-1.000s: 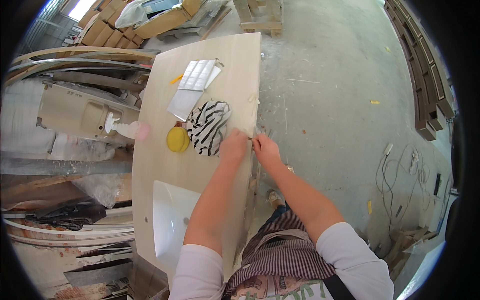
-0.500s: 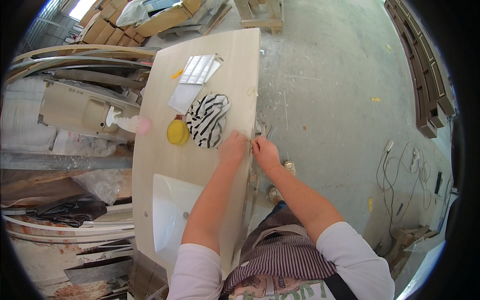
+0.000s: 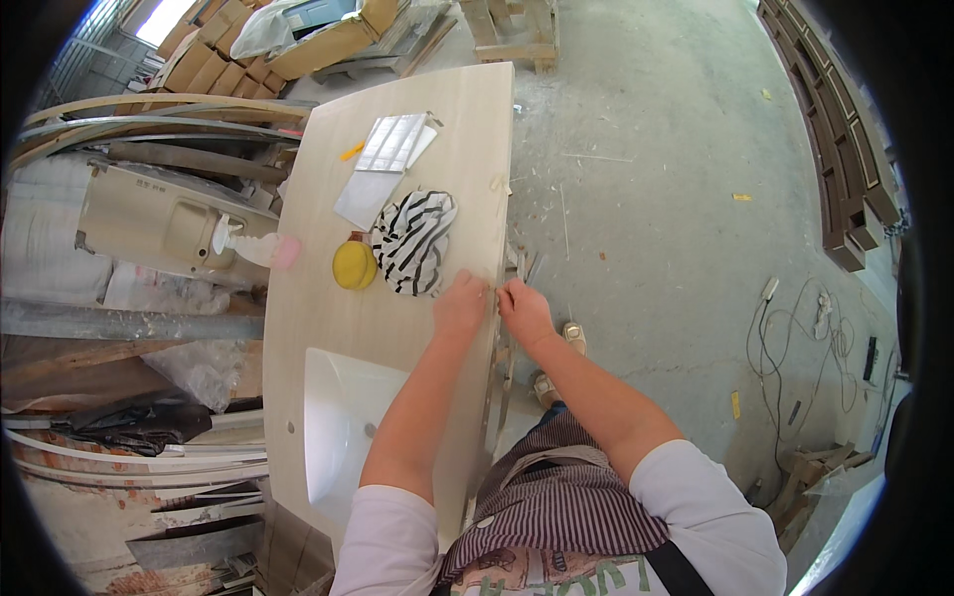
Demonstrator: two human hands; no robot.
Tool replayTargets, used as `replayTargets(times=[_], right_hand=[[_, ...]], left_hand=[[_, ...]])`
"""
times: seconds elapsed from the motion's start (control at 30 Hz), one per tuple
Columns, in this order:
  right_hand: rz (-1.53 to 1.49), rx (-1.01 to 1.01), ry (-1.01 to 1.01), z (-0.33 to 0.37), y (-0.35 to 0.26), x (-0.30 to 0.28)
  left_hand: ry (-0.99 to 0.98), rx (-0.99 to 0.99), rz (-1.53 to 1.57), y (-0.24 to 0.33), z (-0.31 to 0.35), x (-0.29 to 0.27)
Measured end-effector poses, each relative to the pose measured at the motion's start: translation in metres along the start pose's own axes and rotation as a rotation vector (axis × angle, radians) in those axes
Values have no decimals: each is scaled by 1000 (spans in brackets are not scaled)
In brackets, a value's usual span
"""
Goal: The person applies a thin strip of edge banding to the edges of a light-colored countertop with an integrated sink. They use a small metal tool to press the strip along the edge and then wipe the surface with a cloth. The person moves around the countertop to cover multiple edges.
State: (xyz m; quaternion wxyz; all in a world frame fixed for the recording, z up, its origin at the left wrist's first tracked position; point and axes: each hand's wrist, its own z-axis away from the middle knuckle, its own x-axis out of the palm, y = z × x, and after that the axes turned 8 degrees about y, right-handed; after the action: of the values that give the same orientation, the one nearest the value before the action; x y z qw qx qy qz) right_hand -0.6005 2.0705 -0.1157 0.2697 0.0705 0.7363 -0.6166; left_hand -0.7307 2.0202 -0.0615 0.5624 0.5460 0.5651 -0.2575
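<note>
Down the middle of the frame runs a pale counter (image 3: 318,308), bordered on the right by a grey floor (image 3: 656,248). Set in its lower left part is a white sink (image 3: 333,422). White sheets (image 3: 391,147) lie toward the upper end, and just below them sits a bunched, striped cloth (image 3: 415,243). Near the centre, both hands meet at the counter's right edge: the left hand (image 3: 460,303) over the top, the right hand (image 3: 524,310) just outside, fingers curled in on each. Whether anything small is pinched there, I cannot tell. Work at this edge looks under way rather than finished; how much is done or left does not show. A pink-based spray bottle (image 3: 260,247) stands near the left edge, a yellow round object (image 3: 354,265) beside the cloth, and a small orange item (image 3: 352,151) by the sheets.
</note>
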Motion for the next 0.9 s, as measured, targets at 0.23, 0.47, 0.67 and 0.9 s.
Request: replayTargets(times=[0.23,0.47,0.67,0.9], right_hand=[[-331,349,-229,-15,3,-10],[-22,67,-138,-17,4,-11],[54,42,-49,-17,1,2],[-19,43,-21,-4,-2,1]], left_hand=[[-24,-27,10,-3,-1,-3],[-5,-37,14,0,-5,-3],[24,-55,52,-3,-6,-2],[10,-53,68,-4,4,-4]])
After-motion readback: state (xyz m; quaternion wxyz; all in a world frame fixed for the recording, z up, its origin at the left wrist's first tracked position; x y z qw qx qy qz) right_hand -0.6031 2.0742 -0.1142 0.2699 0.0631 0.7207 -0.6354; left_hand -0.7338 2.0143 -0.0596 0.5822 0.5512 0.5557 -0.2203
